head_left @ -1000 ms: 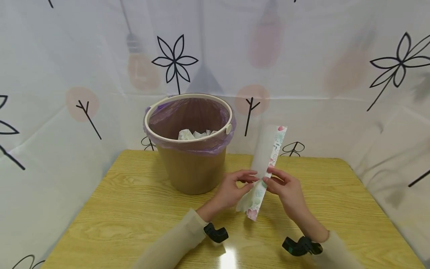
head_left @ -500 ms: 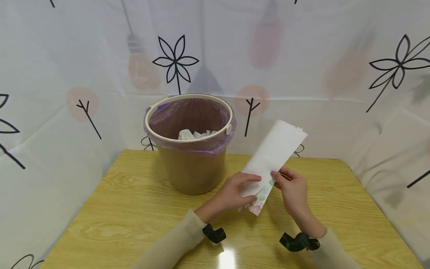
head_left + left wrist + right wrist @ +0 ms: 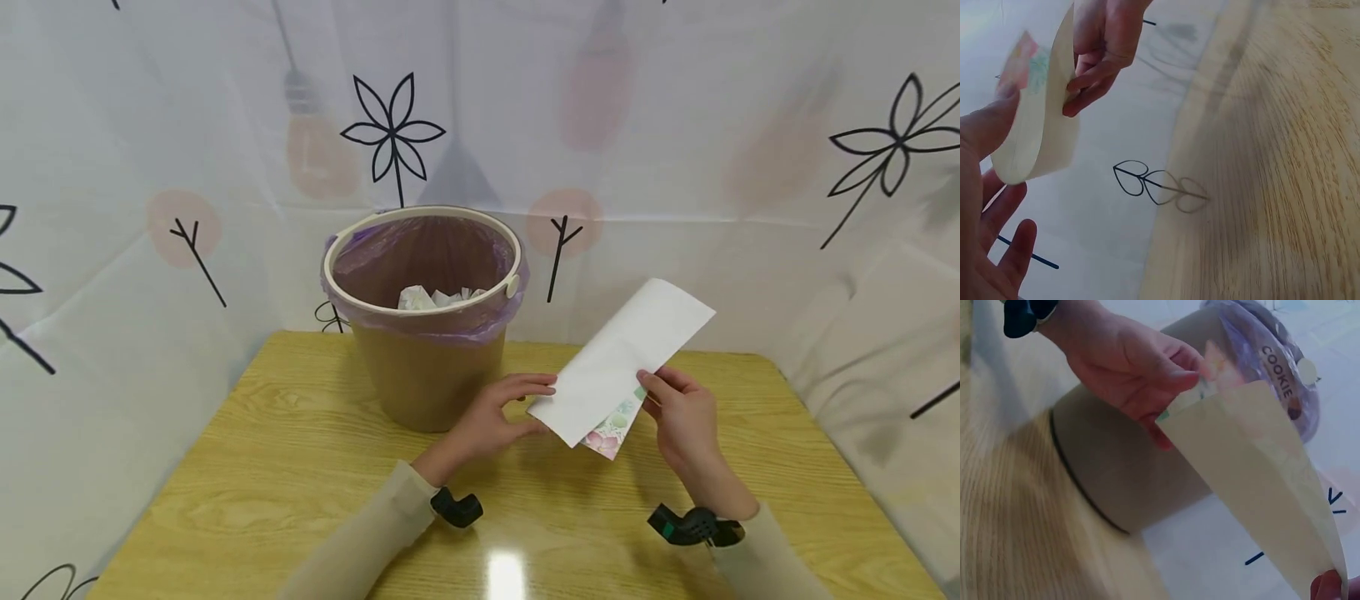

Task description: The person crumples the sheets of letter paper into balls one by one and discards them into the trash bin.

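Note:
A folded sheet of paper, white outside with a pink and green floral print inside, is held slantwise above the table in the head view. My right hand pinches its right edge between thumb and fingers. My left hand is at the lower left edge, thumb and fingers spread apart, fingertips at the paper. From the left wrist view, the curved fold of the paper lies between the left thumb and fingers. In the right wrist view the left hand is beside the paper's near end.
A brown waste bin with a cream rim and purple liner stands left of the paper, crumpled white paper inside. Wooden table lies beneath. A patterned cloth hangs behind. Each wrist wears a black camera.
The paper has turned from nearly edge-on to show its white face, and shifted right with my right hand. My left hand has drawn back leftward to the paper's lower left edge.

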`<state>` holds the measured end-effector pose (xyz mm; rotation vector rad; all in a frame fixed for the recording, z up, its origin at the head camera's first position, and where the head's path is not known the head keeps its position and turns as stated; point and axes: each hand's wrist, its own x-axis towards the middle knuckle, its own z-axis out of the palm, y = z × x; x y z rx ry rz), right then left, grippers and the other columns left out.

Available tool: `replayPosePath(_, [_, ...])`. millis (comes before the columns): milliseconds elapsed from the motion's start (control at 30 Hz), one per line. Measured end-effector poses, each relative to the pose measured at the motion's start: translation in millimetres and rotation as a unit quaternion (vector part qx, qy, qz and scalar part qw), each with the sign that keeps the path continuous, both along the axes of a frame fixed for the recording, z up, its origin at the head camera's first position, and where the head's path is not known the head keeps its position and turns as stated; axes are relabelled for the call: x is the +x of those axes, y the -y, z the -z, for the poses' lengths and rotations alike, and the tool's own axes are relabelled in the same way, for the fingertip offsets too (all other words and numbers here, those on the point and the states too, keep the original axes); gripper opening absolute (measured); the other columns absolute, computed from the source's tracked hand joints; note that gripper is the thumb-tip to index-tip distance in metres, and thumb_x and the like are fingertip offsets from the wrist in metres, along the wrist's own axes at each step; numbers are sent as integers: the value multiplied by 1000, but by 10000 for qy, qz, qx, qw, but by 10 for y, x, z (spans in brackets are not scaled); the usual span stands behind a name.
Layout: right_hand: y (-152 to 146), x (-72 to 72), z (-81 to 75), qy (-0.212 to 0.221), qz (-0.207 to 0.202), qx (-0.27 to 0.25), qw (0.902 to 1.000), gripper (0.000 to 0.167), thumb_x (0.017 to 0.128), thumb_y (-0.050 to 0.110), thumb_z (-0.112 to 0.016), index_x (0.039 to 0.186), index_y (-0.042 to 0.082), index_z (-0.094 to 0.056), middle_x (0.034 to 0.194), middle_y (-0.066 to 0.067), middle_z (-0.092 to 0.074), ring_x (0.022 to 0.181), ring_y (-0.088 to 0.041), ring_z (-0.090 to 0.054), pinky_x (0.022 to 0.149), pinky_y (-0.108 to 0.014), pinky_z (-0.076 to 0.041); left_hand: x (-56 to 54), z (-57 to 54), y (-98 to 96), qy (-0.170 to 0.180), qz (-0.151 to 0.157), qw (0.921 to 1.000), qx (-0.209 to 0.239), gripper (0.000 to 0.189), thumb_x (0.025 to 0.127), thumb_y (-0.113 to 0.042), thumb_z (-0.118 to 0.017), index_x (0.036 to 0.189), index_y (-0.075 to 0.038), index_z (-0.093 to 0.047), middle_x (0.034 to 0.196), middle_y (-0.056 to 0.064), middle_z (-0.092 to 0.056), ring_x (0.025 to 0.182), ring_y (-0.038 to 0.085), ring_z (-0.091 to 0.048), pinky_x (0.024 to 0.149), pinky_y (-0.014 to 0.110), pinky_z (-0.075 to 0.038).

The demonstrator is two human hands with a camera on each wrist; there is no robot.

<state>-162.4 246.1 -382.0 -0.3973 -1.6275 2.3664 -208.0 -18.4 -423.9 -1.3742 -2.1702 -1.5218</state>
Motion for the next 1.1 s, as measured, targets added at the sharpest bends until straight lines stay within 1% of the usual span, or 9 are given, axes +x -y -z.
replayPosePath(100, [-6, -12, 38, 11, -98, -84, 9999, 7, 94, 0, -66, 96, 6, -69, 91, 1, -66, 82, -11, -68, 69, -23, -56, 3, -3, -15, 78, -33, 9993, 363, 34, 84, -4, -78, 117, -5, -71, 134, 7, -63, 120, 15, -59, 86, 40, -54])
replayPosePath(167, [-4, -21, 63, 69, -119, -82, 9999, 11, 93, 0, -67, 103, 5, -66, 92, 2, -68, 82, -10, -68, 69, -23, -56, 12, -5, -26, 121, -90, 9988, 465, 28, 87, -5, -76, 115, -4, -73, 131, 6, -65, 119, 15, -61, 87, 43, -54])
replayPosePath(333, [16, -59, 102, 200, 173, 56, 9996, 41, 91, -1, -70, 119, 11, -42, 86, 2, -68, 76, -9, -67, 65, -23, -56, 56, -34, -65, 125, -296, 9977, 594, 23, 86, 0, -75, 109, 0, -74, 124, 11, -68, 116, 23, -64, 95, 36, -52])
replayPosePath(433, [38, -81, 126, 135, 428, 297, 9985, 38, 91, -3, -69, 113, 9, -40, 81, 1, -63, 75, -10, -66, 63, -25, -57, 128, -128, -84, -44, -328, 9971, 689, 24, 81, 4, -77, 105, 6, -73, 119, 18, -69, 112, 29, -66, 96, 32, -50])
replayPosePath(533, [51, -94, 148, 160, 507, 574, 9969, 23, 93, -2, -66, 111, 2, -53, 88, 1, -61, 81, -11, -64, 64, -24, -57, 208, -253, -89, -284, -242, 9966, 732, 28, 79, 7, -79, 106, 10, -71, 117, 23, -68, 110, 33, -66, 96, 31, -50])
replayPosePath(633, [54, -100, 153, 266, 351, 706, 9965, 19, 96, 3, -64, 115, 1, -63, 101, -2, -57, 86, -12, -61, 67, -22, -55, 260, -347, -90, -441, -115, 9961, 752, 32, 77, 9, -79, 108, 11, -70, 118, 24, -68, 111, 31, -66, 92, 32, -53])
replayPosePath(767, [50, -89, 149, 347, -129, 545, 9978, 24, 99, 10, -62, 122, 3, -63, 114, -2, -54, 90, -11, -62, 73, -20, -53, 268, -393, -104, -599, -71, 9950, 790, 32, 77, 8, -80, 108, 9, -71, 116, 21, -69, 111, 25, -66, 87, 34, -55])
replayPosePath(933, [57, -64, 159, 261, -660, 340, 9969, 26, 98, 17, -64, 122, 6, -62, 115, -1, -55, 91, -10, -63, 75, -21, -53, 245, -388, -127, -649, 5, 9945, 817, 29, 77, 7, -80, 105, 10, -72, 112, 21, -71, 111, 26, -66, 94, 32, -51])
replayPosePath(1100, [70, -61, 155, 196, -843, 419, 9954, 30, 97, 21, -66, 123, 7, -61, 115, 0, -56, 92, -9, -63, 74, -22, -52, 248, -385, -124, -430, 90, 9962, 748, 21, 81, 7, -76, 102, 11, -73, 108, 21, -71, 109, 27, -67, 94, 31, -51])
